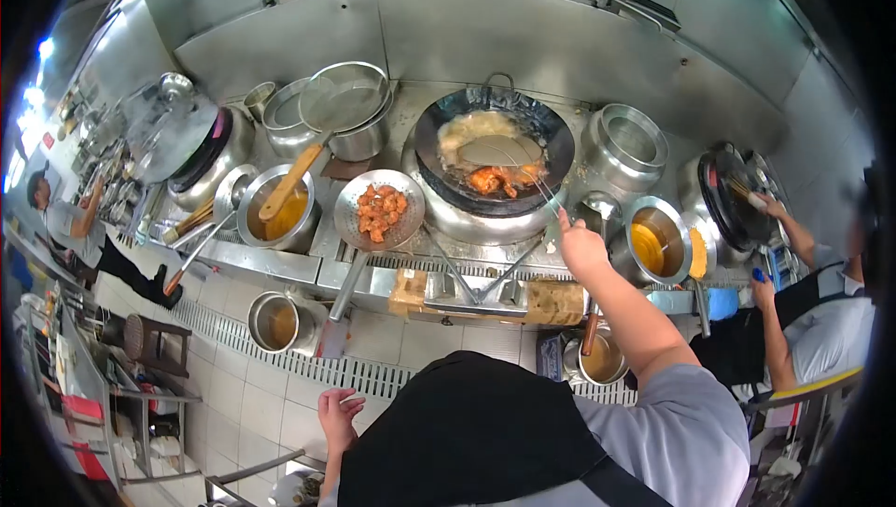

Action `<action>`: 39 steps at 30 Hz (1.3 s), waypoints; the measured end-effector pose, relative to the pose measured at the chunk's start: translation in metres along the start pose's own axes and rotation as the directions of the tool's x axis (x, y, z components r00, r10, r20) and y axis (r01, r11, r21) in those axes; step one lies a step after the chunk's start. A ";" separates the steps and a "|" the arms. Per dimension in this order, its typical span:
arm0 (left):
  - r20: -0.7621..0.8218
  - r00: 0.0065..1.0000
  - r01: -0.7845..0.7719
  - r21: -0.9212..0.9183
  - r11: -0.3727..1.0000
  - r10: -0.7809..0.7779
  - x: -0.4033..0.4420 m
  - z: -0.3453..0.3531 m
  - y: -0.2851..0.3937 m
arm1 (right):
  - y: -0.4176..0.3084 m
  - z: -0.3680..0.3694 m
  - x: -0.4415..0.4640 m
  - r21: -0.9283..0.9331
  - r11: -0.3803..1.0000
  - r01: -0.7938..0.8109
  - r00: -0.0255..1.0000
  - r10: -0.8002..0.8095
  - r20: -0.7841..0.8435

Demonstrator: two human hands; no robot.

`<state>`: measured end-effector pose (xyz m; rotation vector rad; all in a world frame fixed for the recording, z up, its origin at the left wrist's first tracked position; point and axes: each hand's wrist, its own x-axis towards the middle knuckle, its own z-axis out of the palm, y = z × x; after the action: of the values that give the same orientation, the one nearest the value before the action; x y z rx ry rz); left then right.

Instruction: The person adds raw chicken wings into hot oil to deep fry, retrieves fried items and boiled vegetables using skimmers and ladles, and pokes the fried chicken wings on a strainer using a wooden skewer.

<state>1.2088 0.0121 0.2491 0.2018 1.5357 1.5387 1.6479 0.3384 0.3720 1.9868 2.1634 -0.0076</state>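
Note:
My right hand (581, 244) reaches over the front of the stove, closed around a thin metal utensil (546, 192) whose exact kind I cannot make out. Its far end reaches into a large black wok (551, 138) of bubbling oil, beside a browned piece of meat (495, 180). My left hand (338, 414) hangs low, over the floor, with loosely bent fingers apart and nothing in them. Left of the wok, a perforated ladle (347, 285) bears small reddish-brown fried pieces (381, 213).
Pots of orange-brown liquid stand on both sides, one at left (303, 234) and one at right (623, 269). A mesh strainer (345, 87) lies across a pot behind. Buckets (266, 306) sit below the counter. One co-worker (826, 320) stands close at right; another person (75, 227) is far left.

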 end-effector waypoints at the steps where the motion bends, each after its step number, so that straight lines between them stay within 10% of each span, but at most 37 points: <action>1: 0.028 1.000 -0.004 0.022 1.000 0.003 0.010 0.001 0.006 | 0.000 0.002 0.001 0.012 1.000 0.002 1.000 -0.002 -0.027; 16: 0.051 0.987 -0.153 0.048 0.987 0.151 0.073 -0.054 0.085 | -0.053 -0.016 -0.022 0.103 0.986 -0.130 0.991 0.132 -0.016; 19: 0.326 0.943 -0.158 0.261 0.952 0.068 0.073 -0.017 0.085 | -0.050 -0.050 -0.023 0.106 0.991 -0.088 0.996 0.087 0.011; 22: 0.639 0.769 -0.373 0.404 0.835 0.034 0.076 0.061 0.096 | -0.048 -0.072 -0.015 0.105 0.993 -0.044 0.999 0.043 0.012; 28: 0.959 0.133 -0.943 0.045 0.328 0.250 0.067 0.313 0.139 | -0.039 -0.103 -0.012 0.128 0.991 -0.025 0.998 0.018 0.059; 32: 0.889 0.452 -0.878 0.457 -0.141 0.070 0.072 0.468 0.128 | -0.026 -0.113 -0.009 0.124 0.992 0.036 0.995 -0.047 0.083; 39: 0.745 0.668 -0.712 0.640 -0.290 0.006 0.096 0.554 0.060 | -0.006 -0.107 -0.006 0.275 0.961 0.036 0.996 -0.058 0.072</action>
<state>1.5018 0.4803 0.3697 2.1383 1.9122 0.0449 1.6266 0.3470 0.4770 2.0331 2.2602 -0.4078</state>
